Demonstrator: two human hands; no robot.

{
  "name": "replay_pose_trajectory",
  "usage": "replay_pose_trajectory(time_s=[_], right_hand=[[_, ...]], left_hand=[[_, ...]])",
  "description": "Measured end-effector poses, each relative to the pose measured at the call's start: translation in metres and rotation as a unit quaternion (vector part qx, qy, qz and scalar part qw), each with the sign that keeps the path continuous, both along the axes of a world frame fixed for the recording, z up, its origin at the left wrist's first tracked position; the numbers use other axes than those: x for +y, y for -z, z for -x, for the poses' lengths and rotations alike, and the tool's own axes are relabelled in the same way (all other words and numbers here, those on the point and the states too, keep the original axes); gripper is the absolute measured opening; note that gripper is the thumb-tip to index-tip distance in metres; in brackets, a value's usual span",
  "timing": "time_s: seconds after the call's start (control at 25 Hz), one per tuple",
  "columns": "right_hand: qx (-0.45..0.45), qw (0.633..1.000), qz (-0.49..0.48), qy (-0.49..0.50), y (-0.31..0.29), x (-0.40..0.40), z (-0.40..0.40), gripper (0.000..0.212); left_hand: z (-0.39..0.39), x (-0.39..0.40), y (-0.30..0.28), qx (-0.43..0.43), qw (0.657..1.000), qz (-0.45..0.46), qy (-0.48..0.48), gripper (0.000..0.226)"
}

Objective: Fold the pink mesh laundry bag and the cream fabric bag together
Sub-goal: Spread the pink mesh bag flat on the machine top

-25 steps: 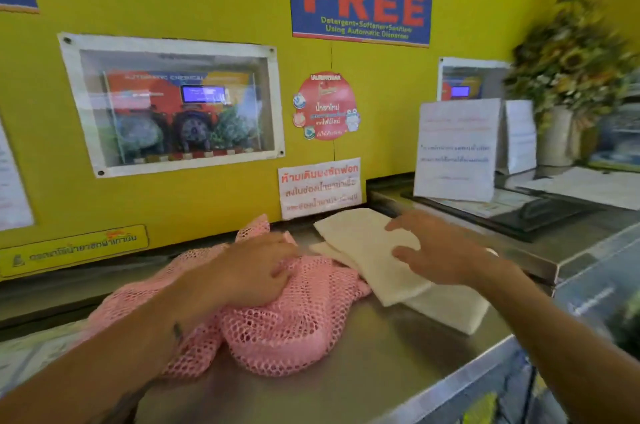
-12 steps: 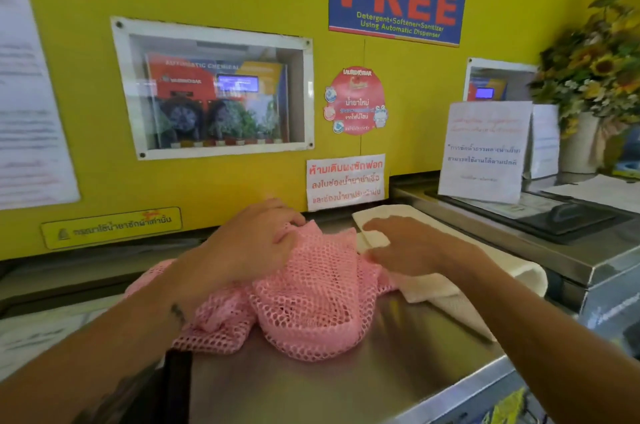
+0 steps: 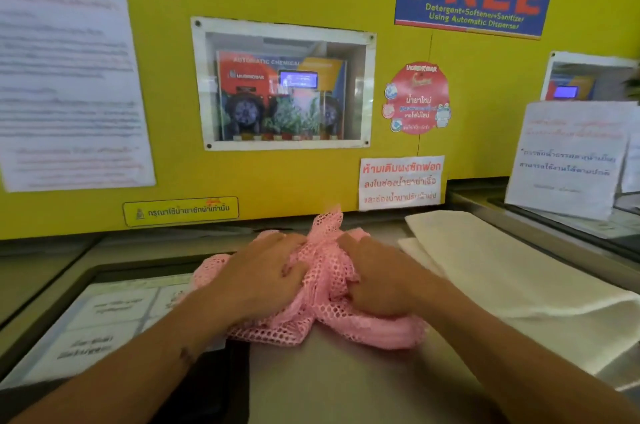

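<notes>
Both hands press on a crumpled pink mesh laundry bag (image 3: 322,288) at the middle of the steel desk (image 3: 346,385). The left hand (image 3: 263,280) and right hand (image 3: 377,280) each have a grip bunched into the mesh, probably gathering it for folding. The cream fabric bag (image 3: 502,278) lies flat just right.

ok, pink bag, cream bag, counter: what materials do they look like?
Pink mesh bag: soft open-hole netting, probably synthetic; it bunches under both hands. Cream fabric bag: matte woven or non-woven cloth, lying flat with fold edges. Counter: brushed metal, likely stainless, dull sheen.
</notes>
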State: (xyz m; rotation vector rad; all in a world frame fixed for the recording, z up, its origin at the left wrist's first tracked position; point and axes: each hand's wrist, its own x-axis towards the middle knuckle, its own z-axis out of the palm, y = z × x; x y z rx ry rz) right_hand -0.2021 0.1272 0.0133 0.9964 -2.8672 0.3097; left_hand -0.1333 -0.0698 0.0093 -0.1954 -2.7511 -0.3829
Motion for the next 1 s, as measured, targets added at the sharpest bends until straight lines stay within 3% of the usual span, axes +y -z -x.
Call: replay_pose_trajectory(time_s=[0.08, 0.24, 0.36, 0.44, 0.52, 0.6, 0.72, 0.88, 1.0], right_hand=[[-0.015, 0.998, 0.050, -0.040, -0.011, 0.010, 0.002, 0.046], [0.096, 0.982, 0.160, 0.007, -0.063, 0.055, 0.012, 0.045], [0.202, 0.958, 0.166, 0.122, -0.091, 0.103, 0.031, 0.053], [0.232, 0.945, 0.025, 0.227, -0.075, 0.130, 0.047, 0.056], [0.111, 0.951, -0.117, 0.264, -0.035, 0.146, 0.057, 0.058], [-0.027, 0.953, -0.114, 0.280, -0.006, 0.156, 0.062, 0.061], [-0.025, 0.956, -0.082, 0.282, -0.008, 0.157, 0.056, 0.062], [-0.046, 0.947, -0.117, 0.295, -0.041, 0.146, 0.039, 0.077], [0.035, 0.963, -0.118, 0.241, -0.073, 0.108, 0.013, 0.082]], left_hand=[[0.001, 0.008, -0.006, 0.058, 0.998, -0.024, 0.004, 0.042], [0.008, 0.024, -0.018, 0.175, 0.976, -0.120, 0.051, 0.037], [0.013, 0.031, -0.014, 0.098, 0.989, -0.100, 0.053, 0.046], [0.014, 0.031, -0.004, 0.000, 0.999, -0.013, 0.040, 0.068], [0.014, 0.031, 0.001, -0.047, 0.998, 0.026, 0.023, 0.094], [0.013, 0.035, 0.001, -0.049, 0.998, 0.038, 0.007, 0.087], [0.009, 0.041, 0.000, -0.007, 0.999, 0.041, 0.005, 0.054], [0.005, 0.030, -0.006, 0.042, 0.999, 0.029, -0.012, 0.056], [0.004, 0.021, -0.010, 0.075, 0.996, 0.030, -0.032, 0.050]])
